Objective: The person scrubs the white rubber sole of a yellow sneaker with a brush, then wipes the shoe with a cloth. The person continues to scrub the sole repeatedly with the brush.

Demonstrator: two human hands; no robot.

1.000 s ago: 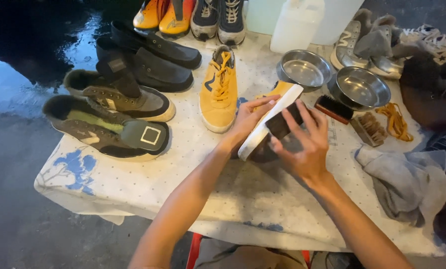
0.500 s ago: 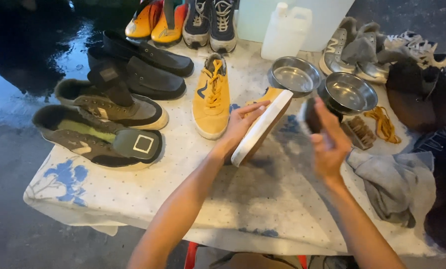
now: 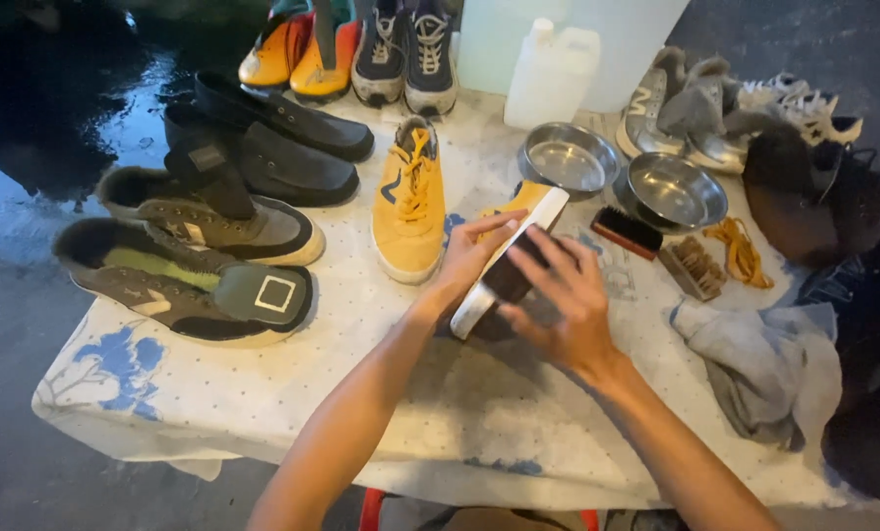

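1. Our left hand [image 3: 474, 254] grips a yellow shoe [image 3: 507, 258] tipped on its side, white sole facing us, at the middle of the tabletop [image 3: 263, 413].
2. Our right hand [image 3: 563, 300] presses against the sole with fingers curled around a dark brush [image 3: 512, 277], mostly hidden under them.
3. Just left of the held shoe, its mate [image 3: 410, 202] lies flat, laces up.
4. Further left sit dark and olive sneakers [image 3: 189, 280], well apart from our hands.
5. To the right stand two steel bowls [image 3: 570, 157], a second brush [image 3: 627, 232] and a wooden brush [image 3: 694, 267], with yellow laces [image 3: 740, 251] beside them.
6. A grey rag [image 3: 764, 359] lies near the right edge.
7. A white jug [image 3: 553, 74] stands behind the bowls.
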